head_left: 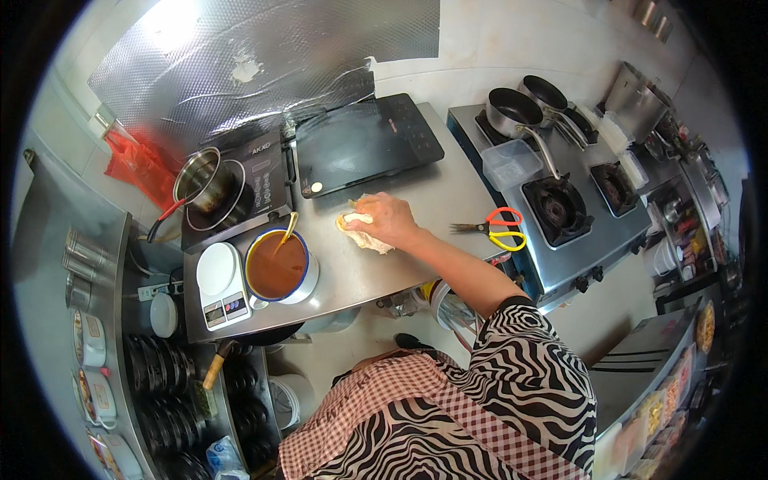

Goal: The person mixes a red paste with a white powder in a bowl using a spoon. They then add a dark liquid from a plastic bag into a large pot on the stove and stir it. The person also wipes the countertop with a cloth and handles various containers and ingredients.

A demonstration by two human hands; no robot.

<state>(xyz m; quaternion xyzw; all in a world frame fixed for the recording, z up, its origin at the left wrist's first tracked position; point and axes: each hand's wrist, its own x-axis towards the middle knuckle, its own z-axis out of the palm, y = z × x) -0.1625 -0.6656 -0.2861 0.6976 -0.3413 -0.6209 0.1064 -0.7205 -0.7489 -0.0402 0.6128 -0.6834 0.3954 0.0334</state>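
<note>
My right hand (384, 219) grips a crumpled, pale cloth (367, 239) against the stainless steel worktop (342, 276). Just behind the hand lies a black induction cooktop (366, 147). To its left stands a white enamel mug with a blue rim (309, 282), holding brown sauce (273, 270) and a yellowish spoon handle (291, 225). Scissors (498, 229) with one red and one yellow handle rest to the right of my forearm. My left hand is out of view.
A white kitchen scale (219, 270) sits left of the mug. Behind it, a small steel saucepan (201, 180) stands on another induction cooker (264, 180). On the right, a gas stove (546, 264) carries pans (513, 111) and a clear plastic container (510, 165). Shelves (129, 264) stand at left.
</note>
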